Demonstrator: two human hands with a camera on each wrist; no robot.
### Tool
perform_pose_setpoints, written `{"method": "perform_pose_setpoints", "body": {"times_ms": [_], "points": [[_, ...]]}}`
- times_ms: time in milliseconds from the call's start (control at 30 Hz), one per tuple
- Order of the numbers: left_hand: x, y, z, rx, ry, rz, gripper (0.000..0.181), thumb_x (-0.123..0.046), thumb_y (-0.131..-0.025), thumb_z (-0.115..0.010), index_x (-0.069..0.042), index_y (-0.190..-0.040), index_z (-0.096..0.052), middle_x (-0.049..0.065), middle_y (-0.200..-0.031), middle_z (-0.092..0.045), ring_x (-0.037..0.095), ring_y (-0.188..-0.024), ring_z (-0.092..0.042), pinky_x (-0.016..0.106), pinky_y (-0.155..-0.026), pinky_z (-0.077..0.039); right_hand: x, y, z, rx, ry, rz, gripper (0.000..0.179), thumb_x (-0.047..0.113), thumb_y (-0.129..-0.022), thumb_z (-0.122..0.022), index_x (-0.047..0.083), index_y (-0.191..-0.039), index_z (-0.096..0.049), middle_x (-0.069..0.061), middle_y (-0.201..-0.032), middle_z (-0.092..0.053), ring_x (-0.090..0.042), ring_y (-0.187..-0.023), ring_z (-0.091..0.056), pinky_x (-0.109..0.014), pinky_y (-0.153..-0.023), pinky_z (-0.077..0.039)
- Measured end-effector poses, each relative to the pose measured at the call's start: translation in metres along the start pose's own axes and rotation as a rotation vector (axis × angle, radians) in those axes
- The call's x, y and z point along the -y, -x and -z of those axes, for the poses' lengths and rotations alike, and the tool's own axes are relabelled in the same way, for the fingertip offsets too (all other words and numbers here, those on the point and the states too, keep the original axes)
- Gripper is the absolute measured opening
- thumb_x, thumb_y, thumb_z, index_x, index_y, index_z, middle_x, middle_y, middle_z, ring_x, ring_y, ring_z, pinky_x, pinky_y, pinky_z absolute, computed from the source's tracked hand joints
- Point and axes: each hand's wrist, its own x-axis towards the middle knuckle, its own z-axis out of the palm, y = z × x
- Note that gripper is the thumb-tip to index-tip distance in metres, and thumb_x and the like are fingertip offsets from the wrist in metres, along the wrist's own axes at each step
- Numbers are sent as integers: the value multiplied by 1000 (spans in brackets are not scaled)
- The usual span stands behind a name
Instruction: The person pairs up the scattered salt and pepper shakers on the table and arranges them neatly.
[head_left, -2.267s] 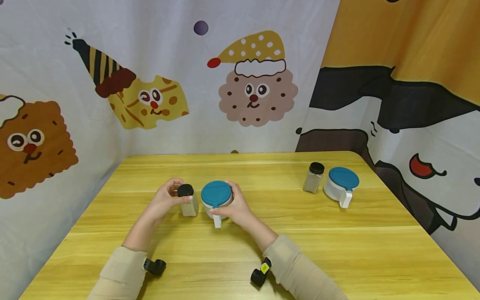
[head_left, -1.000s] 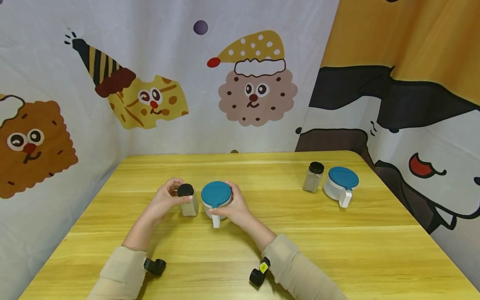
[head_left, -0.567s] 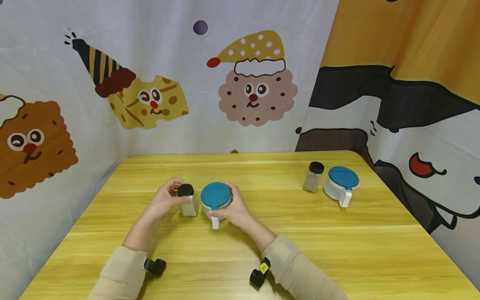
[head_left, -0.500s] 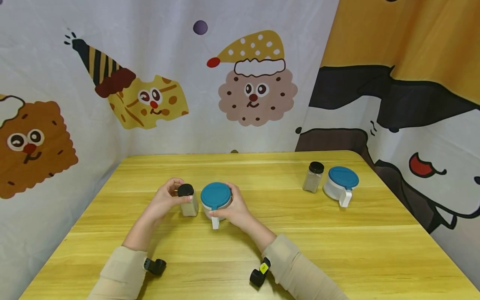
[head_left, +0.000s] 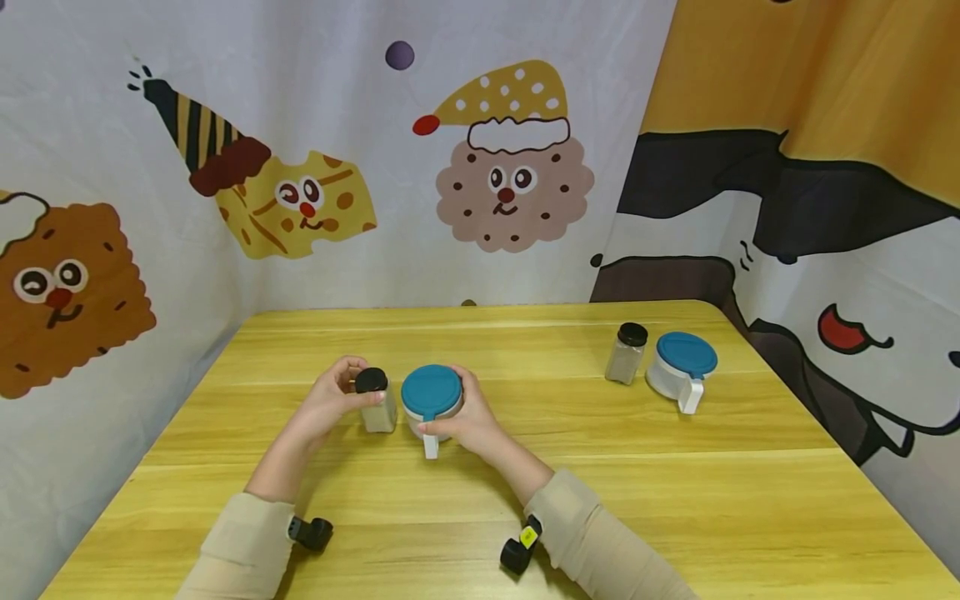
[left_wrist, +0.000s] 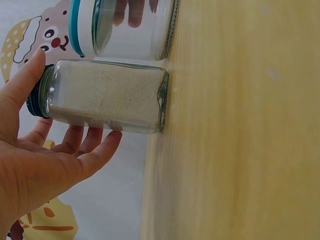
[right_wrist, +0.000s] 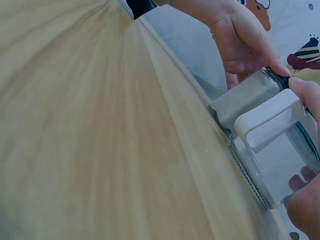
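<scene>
My left hand (head_left: pixel 330 398) grips a square spice jar (head_left: pixel 380 417) with a black lid, thumb at the lid and fingers along the far side. Pale powder nearly fills the jar (left_wrist: pixel 107 95) in the left wrist view. Just to its right, my right hand (head_left: pixel 472 415) holds a round clear seasoning pot (head_left: pixel 432 388) with a blue lid and a white handle (right_wrist: pixel 270 120). Its thumb lies by the top of the handle, while the fingers reach round the glass. Both containers stand upright on the table, close side by side.
Toward the back right of the wooden table (head_left: pixel 600 500) stand a second black-lidded spice jar (head_left: pixel 626 358) and a second blue-lidded pot (head_left: pixel 681 367), its handle facing forward. A curtain (head_left: pixel 337 283) with cartoon prints hangs behind the table's far edge.
The pot in my right hand has turned slightly, its handle swinging a little to the left. My left hand and the spice jar have stayed in place.
</scene>
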Motion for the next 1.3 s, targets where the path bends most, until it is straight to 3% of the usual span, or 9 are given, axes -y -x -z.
{"method": "perform_pose_setpoints", "body": {"times_ms": [300,800,1033,1300], "points": [[-1,-1,0,12,-9,22,54,-13,-81,-78,-1,-121,-43,17,-112,-50,29,-95,-48,38,-83,-41,-1,-2,2,48,3,1,103,6,-71,-84,3,-149,-18,-21,-146,-30,-38,-129,-36,-56,-105,-25],[-1,-1,0,11,-33,25,54,-15,-82,-77,0,-121,-43,17,-113,-50,29,-97,-48,37,-84,-41,-1,1,3,59,17,-5,106,15,-72,-85,13,-152,-15,-15,-149,-27,-33,-132,-34,-54,-107,-24],[-2,-1,0,8,-49,34,58,-19,-84,-76,-2,-128,-42,18,-124,-48,30,-102,-47,37,-85,-41,36,15,7,93,20,-12,103,8,-75,-82,6,-152,-12,-21,-149,-27,-36,-134,-31,-55,-107,-22],[-6,1,0,11,-62,8,62,-22,-88,-72,-2,-136,-39,20,-136,-41,31,-111,-42,37,-87,-40,37,16,8,91,9,-1,101,9,-77,-80,6,-152,-13,-20,-150,-26,-36,-134,-31,-54,-108,-22]]}}
